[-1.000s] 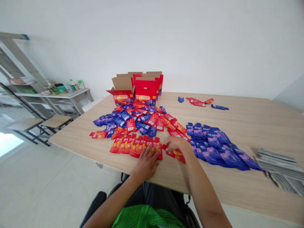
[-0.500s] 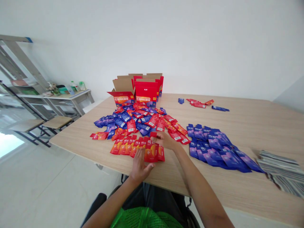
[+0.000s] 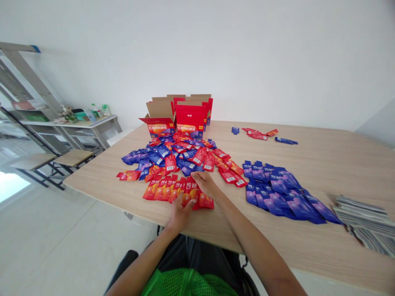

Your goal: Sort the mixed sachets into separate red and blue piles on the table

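Right hand (image 3: 202, 183) pinches red pouch (image 3: 191, 190) near top; left hand (image 3: 180, 213) against it, grip unclear to me. Row-laying, I judge; next needs even overlap.

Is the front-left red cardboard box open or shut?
Open: on that red cardboard box, the brown inner flap stands raised.

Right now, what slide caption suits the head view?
Both hands at a red pouch, blue pouches spread to the right.
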Available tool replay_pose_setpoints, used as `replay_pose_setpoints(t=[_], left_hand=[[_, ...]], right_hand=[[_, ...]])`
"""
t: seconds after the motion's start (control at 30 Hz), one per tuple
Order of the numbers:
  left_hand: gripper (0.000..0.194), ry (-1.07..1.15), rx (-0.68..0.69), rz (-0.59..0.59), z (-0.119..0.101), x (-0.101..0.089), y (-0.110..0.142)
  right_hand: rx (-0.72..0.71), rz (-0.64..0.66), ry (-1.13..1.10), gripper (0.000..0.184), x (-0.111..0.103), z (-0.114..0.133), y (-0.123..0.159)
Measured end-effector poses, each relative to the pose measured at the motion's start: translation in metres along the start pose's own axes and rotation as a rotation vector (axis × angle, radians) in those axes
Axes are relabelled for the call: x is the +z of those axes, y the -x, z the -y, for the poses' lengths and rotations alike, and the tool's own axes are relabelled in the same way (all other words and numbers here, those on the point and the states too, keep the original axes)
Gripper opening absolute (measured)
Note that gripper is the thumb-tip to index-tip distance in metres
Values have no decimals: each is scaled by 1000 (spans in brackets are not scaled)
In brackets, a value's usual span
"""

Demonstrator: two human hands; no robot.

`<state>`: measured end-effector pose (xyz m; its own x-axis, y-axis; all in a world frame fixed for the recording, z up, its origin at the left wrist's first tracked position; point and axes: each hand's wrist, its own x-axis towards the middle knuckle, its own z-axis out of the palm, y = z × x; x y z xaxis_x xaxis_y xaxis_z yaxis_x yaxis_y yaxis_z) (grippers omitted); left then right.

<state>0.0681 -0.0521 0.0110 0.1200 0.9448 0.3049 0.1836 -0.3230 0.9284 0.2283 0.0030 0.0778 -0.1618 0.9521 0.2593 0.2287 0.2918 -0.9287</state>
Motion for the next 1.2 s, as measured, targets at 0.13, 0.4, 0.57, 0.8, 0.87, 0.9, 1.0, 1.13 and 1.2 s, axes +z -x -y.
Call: replay_pose_setpoints(t=[0.13, 0.4, 0.57, 0.8, 0.87, 0.9, 1.0, 1.13, 1.2], left_hand=[[35, -28, 8, -22, -2, 1, -1], [34, -33, 19, -3, -5, 2, 2], [38, -14, 29, 12, -1, 0, 3], [46, -18, 19, -203, 14, 3, 3], [49, -5, 14, -269, 19, 5, 3], [49, 8, 17, -268, 20, 5, 3], [50, 75, 60, -165, 22, 6, 5], [47, 60, 196, -65, 12, 3, 9], [30, -93, 290, -58, 5, 0, 8]], right_hand=[[-50, -154, 110, 64, 9, 0, 2], [-130, -289, 171, 64, 16, -1, 11], [-35, -323, -21, 70, 23, -13, 8], [25, -47, -105, 68, 11, -6, 5], [79, 22, -134, 66, 10, -3, 12], [110, 43, -162, 65, 9, -2, 17], [164, 48, -203, 63, 3, -6, 29], [211, -131, -212, 65, -35, -19, 40], [302, -144, -206, 66, -60, -27, 42]])
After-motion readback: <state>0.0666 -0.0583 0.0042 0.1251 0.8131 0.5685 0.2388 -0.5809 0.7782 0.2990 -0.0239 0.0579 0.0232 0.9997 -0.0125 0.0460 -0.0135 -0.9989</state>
